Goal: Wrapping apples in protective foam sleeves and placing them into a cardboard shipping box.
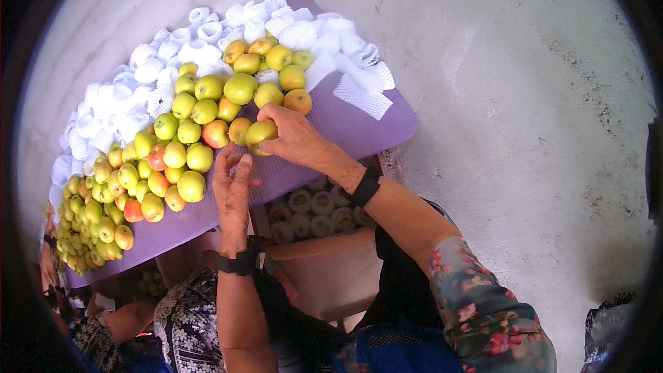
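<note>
My right hand (300, 137) grips a yellow-green apple (260, 136), thumb and fingers around its right side, over the purple padded table cover (362, 119). Below and to the left of that apple, my left hand (233, 178) holds nothing, its thumb and fingers apart. Just beyond its fingertips lie a red-flushed apple (216, 133) and another yellow apple (239, 130). The pile of loose apples (145, 171) stretches along the table to the far left. Behind it lie many white foam net sleeves (119, 98), some bunched and some flat (363, 94).
Under the table edge, a box (321, 241) holds apples in white foam nets. At lower left sits a person in a patterned garment (186, 316), with a forearm (132, 318) showing beside it. A pale wall (492, 88) bounds the right side.
</note>
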### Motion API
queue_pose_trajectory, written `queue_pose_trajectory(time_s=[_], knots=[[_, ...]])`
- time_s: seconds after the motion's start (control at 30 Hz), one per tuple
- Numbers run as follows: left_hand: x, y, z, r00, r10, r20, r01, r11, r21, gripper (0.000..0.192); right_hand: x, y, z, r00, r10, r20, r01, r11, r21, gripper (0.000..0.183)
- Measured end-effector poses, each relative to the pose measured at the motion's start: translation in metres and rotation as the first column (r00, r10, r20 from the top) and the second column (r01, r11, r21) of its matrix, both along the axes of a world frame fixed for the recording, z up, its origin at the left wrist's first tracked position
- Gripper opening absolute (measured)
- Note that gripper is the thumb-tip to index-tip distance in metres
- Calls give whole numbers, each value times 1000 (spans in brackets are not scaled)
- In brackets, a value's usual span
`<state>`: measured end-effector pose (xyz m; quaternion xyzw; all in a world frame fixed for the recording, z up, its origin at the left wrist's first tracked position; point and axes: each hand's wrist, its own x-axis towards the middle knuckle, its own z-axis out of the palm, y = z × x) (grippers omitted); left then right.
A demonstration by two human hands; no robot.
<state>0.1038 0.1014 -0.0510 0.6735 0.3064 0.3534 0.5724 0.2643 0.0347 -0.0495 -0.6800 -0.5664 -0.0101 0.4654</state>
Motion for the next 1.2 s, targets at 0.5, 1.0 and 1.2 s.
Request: queue_pose_trajectory(time_s=[0.5, 1.0, 1.2], knots=[[-3, -9, 3, 891, -314, 329, 448, 729, -518, 46, 38, -51, 23, 991, -93, 92, 93, 996, 9, 31], [-9, -11, 13, 798, -322, 510, 584, 625, -519, 51, 132, -92, -5, 701, -547, 457, 652, 751, -101, 38], [-16, -5, 6, 807, -230, 545, 521, 711, -472, 46, 114, -76, 13, 838, -460, -293, 514, 845, 145, 22]])
